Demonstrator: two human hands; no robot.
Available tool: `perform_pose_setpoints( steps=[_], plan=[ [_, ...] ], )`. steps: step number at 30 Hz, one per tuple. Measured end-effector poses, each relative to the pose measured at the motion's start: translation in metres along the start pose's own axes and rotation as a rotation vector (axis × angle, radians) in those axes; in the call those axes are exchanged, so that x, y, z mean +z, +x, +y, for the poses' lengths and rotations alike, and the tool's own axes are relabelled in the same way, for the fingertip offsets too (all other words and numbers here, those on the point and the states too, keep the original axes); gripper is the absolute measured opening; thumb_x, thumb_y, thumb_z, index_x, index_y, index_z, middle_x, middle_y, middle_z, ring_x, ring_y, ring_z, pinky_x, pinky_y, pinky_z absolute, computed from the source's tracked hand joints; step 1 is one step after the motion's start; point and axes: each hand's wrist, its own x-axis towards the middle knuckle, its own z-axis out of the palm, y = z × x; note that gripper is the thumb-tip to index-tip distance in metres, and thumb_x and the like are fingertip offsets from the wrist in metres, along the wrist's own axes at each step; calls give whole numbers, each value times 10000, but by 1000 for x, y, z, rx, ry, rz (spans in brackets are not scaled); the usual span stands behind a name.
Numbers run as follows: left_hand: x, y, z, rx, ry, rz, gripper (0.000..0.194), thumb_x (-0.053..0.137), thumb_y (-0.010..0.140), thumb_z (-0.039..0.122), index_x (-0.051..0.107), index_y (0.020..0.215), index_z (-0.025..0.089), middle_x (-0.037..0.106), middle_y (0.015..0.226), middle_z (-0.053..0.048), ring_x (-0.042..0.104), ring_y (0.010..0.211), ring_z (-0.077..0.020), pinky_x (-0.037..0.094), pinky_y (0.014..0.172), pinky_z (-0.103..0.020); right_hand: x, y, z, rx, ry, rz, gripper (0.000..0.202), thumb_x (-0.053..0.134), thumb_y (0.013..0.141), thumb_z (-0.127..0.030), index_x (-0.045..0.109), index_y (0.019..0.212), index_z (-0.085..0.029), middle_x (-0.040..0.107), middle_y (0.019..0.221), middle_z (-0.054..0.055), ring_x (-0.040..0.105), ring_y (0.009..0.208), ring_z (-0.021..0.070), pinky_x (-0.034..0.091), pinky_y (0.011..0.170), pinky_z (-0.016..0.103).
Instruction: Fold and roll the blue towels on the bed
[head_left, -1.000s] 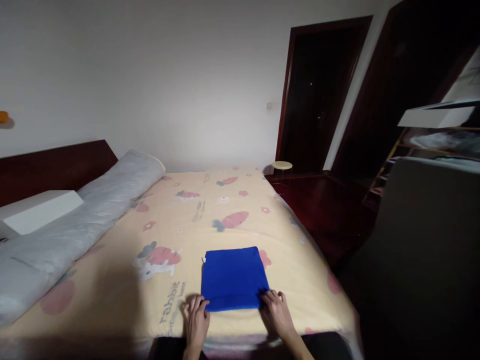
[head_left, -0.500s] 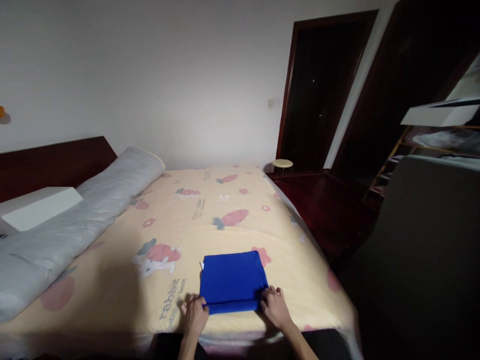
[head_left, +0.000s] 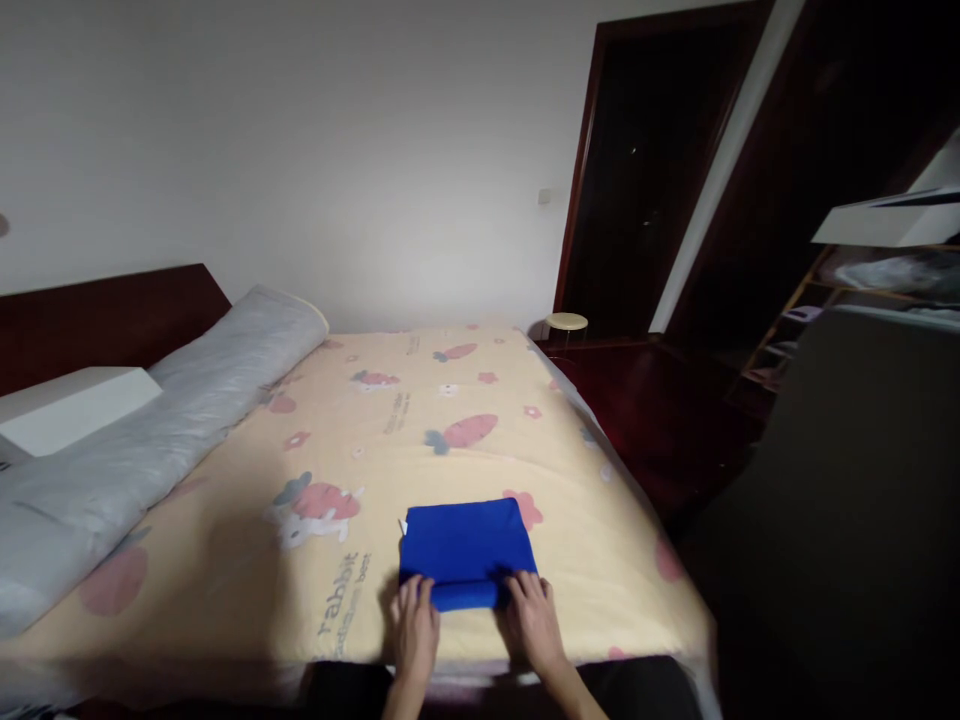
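Observation:
A blue folded cloth lies flat on the bed, with a small white tag at its left edge. Its near edge is turned over into a narrow roll. My left hand has its fingers curled over the left end of that roll. At the right end, my right hand grips the roll the same way, fingers bent over the top. Both thumbs are mostly hidden.
The bed's yellow sheet is printed with carrots and rabbits. A rolled grey quilt and a white box are on the left. A round stool stands beyond the bed, and a shelf rack is at the right.
Both hands have moved inward and slightly away from me along the near edge. The rolled edge has advanced, leaving less of the blue cloth flat.

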Motion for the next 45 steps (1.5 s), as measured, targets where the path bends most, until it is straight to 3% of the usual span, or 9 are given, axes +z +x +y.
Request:
perform_pose_setpoints(
  steps=[5, 14, 19, 23, 31, 33, 36, 41, 45],
  plan=[
    [37, -3, 26, 334, -149, 58, 414, 365, 909, 136, 627, 1215, 231, 684, 1240, -40, 601, 1192, -188, 489, 1029, -406, 20, 8, -33, -111, 133, -90, 426, 448, 820, -51, 627, 1160, -236, 688, 1171, 48, 600, 1097, 207, 367, 1018, 390],
    [11, 7, -45, 121, -30, 9, 392, 391, 942, 272, 616, 1262, 268, 609, 1361, -52, 489, 1324, -229, 358, 1115, -503, 5, -3, 50, -62, 1, -23, 404, 403, 955, -268, 594, 1304, -196, 596, 1353, 91, 517, 1284, 255, 366, 1072, 454],
    [20, 8, 0, 159, -158, 10, 428, 350, 893, 126, 695, 1116, 248, 705, 1193, -69, 613, 1146, -223, 457, 1005, -456, 9, 9, 3, -120, 103, -92, 414, 405, 907, -165, 630, 1253, -202, 617, 1330, 85, 538, 1257, 232, 377, 1057, 400],
    [27, 12, 31, 182, -255, -13, 367, 361, 931, 196, 698, 1066, 253, 722, 1097, -55, 634, 1075, -205, 463, 991, -424, 10, 22, -34, -158, 236, -211, 393, 389, 929, -174, 639, 1228, -221, 683, 1226, 56, 612, 1132, 193, 386, 1041, 360],
    [15, 14, -53, -20, -190, 148, 321, 414, 924, 329, 715, 996, 243, 732, 1105, -64, 635, 1099, -236, 464, 974, -430, 1, 6, 55, 67, -13, -75, 403, 360, 982, -343, 627, 1259, -223, 581, 1371, 88, 466, 1329, 281, 364, 1043, 497],
    [14, 12, -58, -60, -178, 220, 327, 412, 916, 315, 715, 1009, 233, 731, 1114, -77, 638, 1107, -248, 472, 975, -441, 0, 3, 64, 89, -36, -27, 407, 359, 980, -338, 624, 1262, -214, 574, 1378, 97, 464, 1331, 287, 375, 1034, 502],
    [17, 15, -32, 38, -254, 212, 364, 374, 922, 255, 703, 1074, 224, 726, 1139, -79, 644, 1114, -223, 501, 984, -404, 0, 10, 43, 6, 36, -38, 416, 337, 983, -291, 601, 1298, -228, 551, 1403, 88, 459, 1338, 253, 378, 1055, 454],
    [29, 31, 32, 216, -255, -105, 438, 365, 894, 190, 630, 1240, 229, 674, 1268, -63, 611, 1183, -191, 491, 1031, -335, 9, 35, -25, -140, 228, -311, 460, 311, 982, -282, 503, 1398, -244, 519, 1431, 74, 460, 1338, 212, 379, 1072, 402],
    [30, 39, 24, 159, -179, -129, 437, 390, 906, 252, 601, 1289, 242, 583, 1387, -76, 519, 1300, -246, 444, 1065, -438, 19, 40, -20, -9, 154, -315, 458, 336, 984, -372, 544, 1363, -222, 518, 1429, 92, 437, 1355, 251, 342, 1098, 467]
  ],
)
